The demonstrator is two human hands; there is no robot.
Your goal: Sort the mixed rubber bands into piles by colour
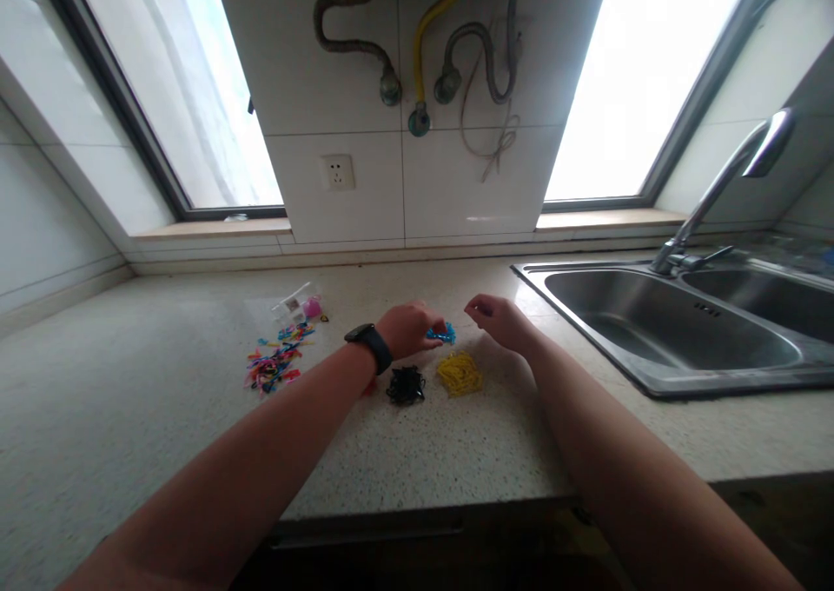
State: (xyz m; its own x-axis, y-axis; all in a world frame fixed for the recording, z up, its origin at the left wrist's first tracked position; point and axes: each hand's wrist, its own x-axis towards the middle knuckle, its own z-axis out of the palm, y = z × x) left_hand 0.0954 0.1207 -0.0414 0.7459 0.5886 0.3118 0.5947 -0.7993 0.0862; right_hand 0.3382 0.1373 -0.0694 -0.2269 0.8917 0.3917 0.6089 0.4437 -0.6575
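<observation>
My left hand (410,326), with a dark watch on its wrist, reaches over a small pile of blue bands (446,335). Its thumb and fingers close around the near side of the pile. To the right, my right hand (499,320) is held just above the counter with its fingers curled together; whatever they hold is too small to make out. Nearer to me lie a heap of black bands (406,386) and a heap of yellow bands (460,374), which look like thin rubber bands. A bit of red (369,388) shows beneath my left wrist, mostly hidden.
A mixed multicoloured pile (274,367) lies left of my left forearm, with a clear plastic bag (293,304) and a pink item (313,306) behind it. A steel double sink (592,348) with a faucet (710,191) is at right. The speckled counter (162,382) ends at a front edge.
</observation>
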